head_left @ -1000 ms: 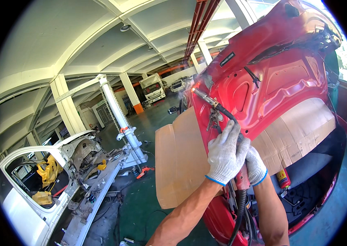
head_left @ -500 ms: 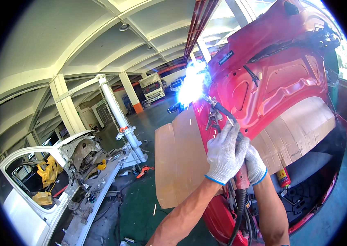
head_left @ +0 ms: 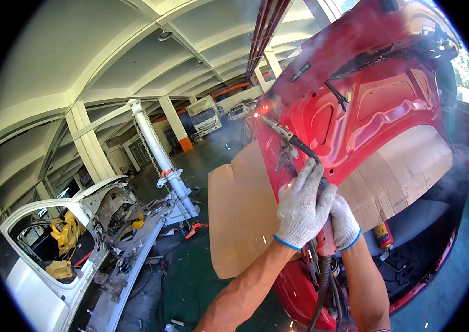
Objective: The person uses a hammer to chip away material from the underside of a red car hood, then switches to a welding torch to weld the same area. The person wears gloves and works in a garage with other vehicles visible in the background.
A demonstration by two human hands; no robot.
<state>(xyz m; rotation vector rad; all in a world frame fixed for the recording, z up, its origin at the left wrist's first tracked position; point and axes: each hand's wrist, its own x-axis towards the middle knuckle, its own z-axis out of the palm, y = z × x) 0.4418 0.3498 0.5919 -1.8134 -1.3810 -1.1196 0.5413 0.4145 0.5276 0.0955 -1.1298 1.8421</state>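
Observation:
Both my gloved hands are closed around a welding torch [head_left: 304, 147]; its black neck and metal nozzle point up and left. My left hand [head_left: 302, 209] wraps the front of the grip. Just behind it, my right hand [head_left: 345, 221] holds the red handle, with cables hanging below. The nozzle sits close to the left edge of a raised red car trunk lid [head_left: 378, 105]. Small glowing orange spots [head_left: 257, 115] show on that edge, with thin smoke around. What looks like a metal clamp [head_left: 286, 155] grips the lid edge under the torch neck.
Cardboard sheets [head_left: 241, 221] hang left of and under the lid. In the open trunk stands a red can [head_left: 383, 235]. At left, a cut white car body [head_left: 40, 276] stands by a frame bench with a chained post [head_left: 160, 152]. A truck [head_left: 205, 117] is parked far back.
The bright welding arc has gone out, leaving glowing spots and drifting smoke. Both hands stay closed on the torch in almost the same place.

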